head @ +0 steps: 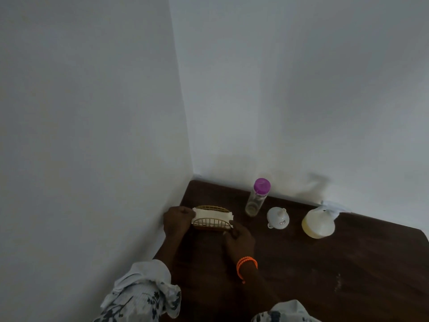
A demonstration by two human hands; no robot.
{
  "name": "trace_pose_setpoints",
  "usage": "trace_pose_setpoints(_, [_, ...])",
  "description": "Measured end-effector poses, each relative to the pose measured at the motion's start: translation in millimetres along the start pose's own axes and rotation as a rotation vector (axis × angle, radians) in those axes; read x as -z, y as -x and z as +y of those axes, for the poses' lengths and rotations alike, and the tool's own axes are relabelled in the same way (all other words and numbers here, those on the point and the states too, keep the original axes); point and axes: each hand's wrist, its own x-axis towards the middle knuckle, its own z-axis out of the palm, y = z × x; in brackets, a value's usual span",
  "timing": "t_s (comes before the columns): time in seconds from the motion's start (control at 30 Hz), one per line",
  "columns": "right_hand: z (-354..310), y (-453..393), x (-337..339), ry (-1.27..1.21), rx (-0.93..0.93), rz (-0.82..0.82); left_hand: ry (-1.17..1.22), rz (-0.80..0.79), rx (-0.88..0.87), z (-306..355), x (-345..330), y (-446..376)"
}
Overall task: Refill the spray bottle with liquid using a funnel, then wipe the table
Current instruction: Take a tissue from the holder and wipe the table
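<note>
Spray bottle (318, 223) stands at the desk's (348, 263) far right. Our left hand (177, 220) and right hand (239, 239) grip the napkin holder (211, 218) against the left wall; near desk lies open.

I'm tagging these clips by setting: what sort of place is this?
Probably a room in a home, though little shows it: a dark wooden table pushed into a corner of plain white walls, holding a napkin holder, a purple-capped bottle and a spray bottle.
</note>
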Motion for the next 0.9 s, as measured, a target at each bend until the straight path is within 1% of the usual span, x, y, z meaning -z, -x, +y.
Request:
trace_pose_setpoints(0.2, [-2,1,11,0.010,0.000,0.002,0.062,0.018,-0.014,15,5,1])
trace_pose_setpoints(0.3, [-10,3,23,0.011,0.014,0.011,0.059,0.039,-0.064,29,14,5])
trace_pose_setpoints(0.43, [-19,3,33,0.013,0.076,0.015,0.114,0.067,-0.130,56,27,11])
trace_pose_setpoints(0.57, [-29,6,34,0.007,0.162,-0.012,0.321,-0.045,-0.195,93,30,31])
trace_pose_setpoints(0.67, [-36,12,38,0.020,0.243,-0.040,0.422,-0.148,-0.214,122,22,61])
trace_pose_setpoints(0.73, [-40,16,44,0.011,0.275,0.023,0.483,-0.225,-0.200,134,11,76])
trace_pose_setpoints(0.83, [-36,20,64,-0.001,0.329,0.225,0.575,-0.350,-0.168,142,-7,92])
trace_pose_setpoints(0.9, [-26,23,82,0.055,0.336,0.358,0.627,-0.410,-0.138,141,-14,101])
